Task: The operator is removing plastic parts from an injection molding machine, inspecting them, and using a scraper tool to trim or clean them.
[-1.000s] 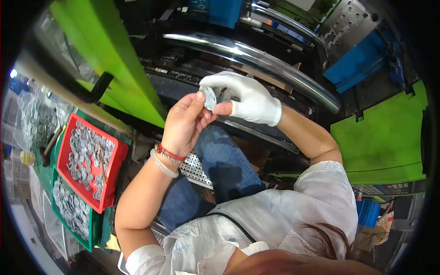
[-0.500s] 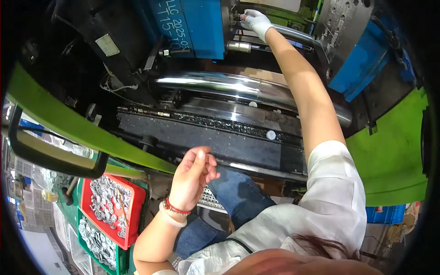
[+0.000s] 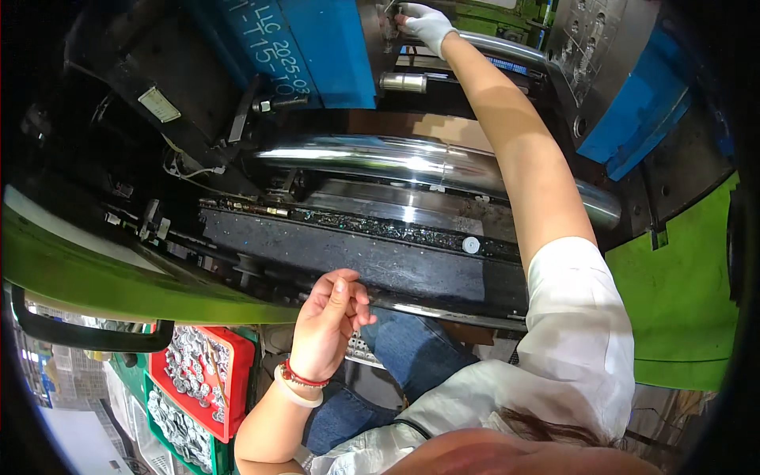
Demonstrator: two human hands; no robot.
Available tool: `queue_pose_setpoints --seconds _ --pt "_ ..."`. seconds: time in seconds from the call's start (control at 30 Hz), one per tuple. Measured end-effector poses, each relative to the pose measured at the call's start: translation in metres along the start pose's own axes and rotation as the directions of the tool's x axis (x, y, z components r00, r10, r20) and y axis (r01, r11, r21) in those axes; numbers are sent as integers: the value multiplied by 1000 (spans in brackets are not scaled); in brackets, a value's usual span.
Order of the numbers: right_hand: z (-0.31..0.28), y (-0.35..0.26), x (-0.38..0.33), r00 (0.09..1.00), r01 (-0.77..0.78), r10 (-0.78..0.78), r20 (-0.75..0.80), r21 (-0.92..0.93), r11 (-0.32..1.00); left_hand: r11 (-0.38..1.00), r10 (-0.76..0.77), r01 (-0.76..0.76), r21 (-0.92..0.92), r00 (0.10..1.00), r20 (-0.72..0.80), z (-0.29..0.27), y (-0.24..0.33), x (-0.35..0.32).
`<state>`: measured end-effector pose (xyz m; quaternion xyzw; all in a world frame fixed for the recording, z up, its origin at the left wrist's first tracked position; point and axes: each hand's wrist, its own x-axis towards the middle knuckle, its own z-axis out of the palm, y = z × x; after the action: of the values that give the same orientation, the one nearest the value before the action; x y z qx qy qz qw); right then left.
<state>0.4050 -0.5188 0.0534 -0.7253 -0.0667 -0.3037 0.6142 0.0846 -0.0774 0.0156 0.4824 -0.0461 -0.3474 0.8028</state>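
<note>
My right hand (image 3: 427, 27), in a white glove with bare fingertips, reaches far into the machine. Its bent fingers are against the metal face (image 3: 383, 32) of the blue mould block (image 3: 324, 55); what they pinch is too small and dark to make out. My left hand (image 3: 331, 317) is bare, with a red bracelet and a pale bangle at the wrist. It hovers by the machine's front rail (image 3: 443, 309), fingers loosely curled and apart, holding nothing.
Opposite stands the second mould half (image 3: 590, 55). A thick polished bar (image 3: 356, 154) crosses below my right arm. One round grey piece (image 3: 471, 245) lies on the dark ledge. At lower left, a red tray (image 3: 226, 388) and a green tray (image 3: 207, 447) hold many small metal parts.
My right hand has moved left, up to the mould face. The left hand stays nearly in place. The view has tilted slightly, shifting the green door and trays in the picture.
</note>
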Motion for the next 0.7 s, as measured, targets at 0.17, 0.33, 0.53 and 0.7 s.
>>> queue_pose_setpoints --seconds 0.17,0.33,0.53,0.7 --pt "6 -4 0 998 -32 38 -45 124 992 1000 -2 2 4 1000 -12 1 -1 3" --pt "6 11 12 984 -54 81 -157 173 983 1000 -4 4 12 1000 -10 2 0 1" --pt "6 27 24 965 -10 15 -261 22 1000 1000 -16 16 22 1000 -13 5 1 -1" --pt "-6 26 23 982 -107 96 -160 -57 993 1000 -13 12 25 1000 16 5 1 -1"
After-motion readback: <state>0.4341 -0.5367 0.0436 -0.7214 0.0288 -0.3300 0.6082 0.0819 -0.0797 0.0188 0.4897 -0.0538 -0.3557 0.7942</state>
